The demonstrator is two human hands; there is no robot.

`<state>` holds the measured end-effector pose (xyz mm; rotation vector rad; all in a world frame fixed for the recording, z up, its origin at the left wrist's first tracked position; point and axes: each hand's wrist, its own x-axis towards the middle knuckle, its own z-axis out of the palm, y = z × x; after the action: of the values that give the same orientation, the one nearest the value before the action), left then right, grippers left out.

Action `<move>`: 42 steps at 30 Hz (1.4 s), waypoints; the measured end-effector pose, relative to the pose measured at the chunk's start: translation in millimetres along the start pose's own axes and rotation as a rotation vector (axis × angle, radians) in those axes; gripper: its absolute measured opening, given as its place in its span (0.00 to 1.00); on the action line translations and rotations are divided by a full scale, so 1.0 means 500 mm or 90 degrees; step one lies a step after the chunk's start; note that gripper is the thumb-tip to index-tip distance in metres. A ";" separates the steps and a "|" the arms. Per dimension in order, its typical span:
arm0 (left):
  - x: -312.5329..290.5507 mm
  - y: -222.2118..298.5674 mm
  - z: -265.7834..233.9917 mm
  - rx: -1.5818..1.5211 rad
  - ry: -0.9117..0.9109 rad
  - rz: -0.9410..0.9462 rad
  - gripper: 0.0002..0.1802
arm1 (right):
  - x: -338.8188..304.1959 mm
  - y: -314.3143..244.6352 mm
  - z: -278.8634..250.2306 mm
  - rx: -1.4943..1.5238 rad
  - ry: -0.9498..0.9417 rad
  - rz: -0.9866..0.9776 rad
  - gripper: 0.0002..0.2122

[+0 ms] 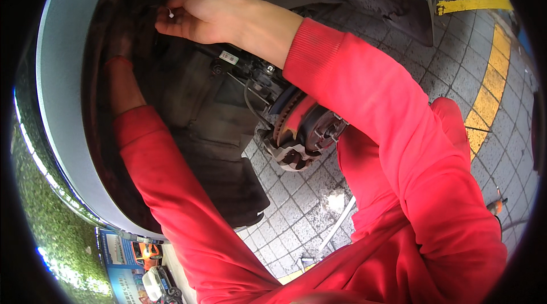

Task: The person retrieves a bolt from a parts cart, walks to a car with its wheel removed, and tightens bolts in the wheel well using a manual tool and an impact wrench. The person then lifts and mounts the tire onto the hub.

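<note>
I am reaching into a car's dark wheel arch (188, 110) with the wheel off. My right hand (202, 13), in a red sleeve, is high inside the arch with its fingers pinched on a small white clip (171, 13). My left hand (119, 47) is deep in the shadow at the left of the arch, against the dark liner; whether it holds anything is hidden. Below my right forearm sit the brake disc and hub (305, 130) with a caliper and thin cables.
The grey body panel (62, 104) curves around the arch at the left. Grey paving bricks (296, 207) lie below, with yellow painted lines (487, 87) at the right. A long thin tool (336, 227) lies on the bricks. Green turf (40, 207) and a blue box (122, 258) are at the lower left.
</note>
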<state>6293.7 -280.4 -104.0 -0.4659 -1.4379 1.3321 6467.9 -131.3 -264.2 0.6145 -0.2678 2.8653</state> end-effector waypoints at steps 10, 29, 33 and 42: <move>-0.006 -0.002 0.001 0.003 0.009 -0.003 0.29 | 0.053 -0.002 0.004 -0.087 -0.020 0.070 0.08; -0.030 0.002 -0.002 0.014 0.048 -0.013 0.28 | 0.128 -0.029 -0.011 -0.265 -0.093 0.012 0.09; -0.026 0.010 0.002 0.022 0.058 -0.013 0.28 | 0.161 -0.035 -0.027 -0.303 -0.118 0.019 0.10; -0.026 0.011 -0.059 0.026 0.063 -0.001 0.28 | 0.120 -0.058 -0.026 -0.358 -0.209 0.065 0.11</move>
<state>6321.7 -276.1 -120.0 -0.4964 -1.3273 1.3176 6416.0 -91.5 -246.6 0.9556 -1.1301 2.5699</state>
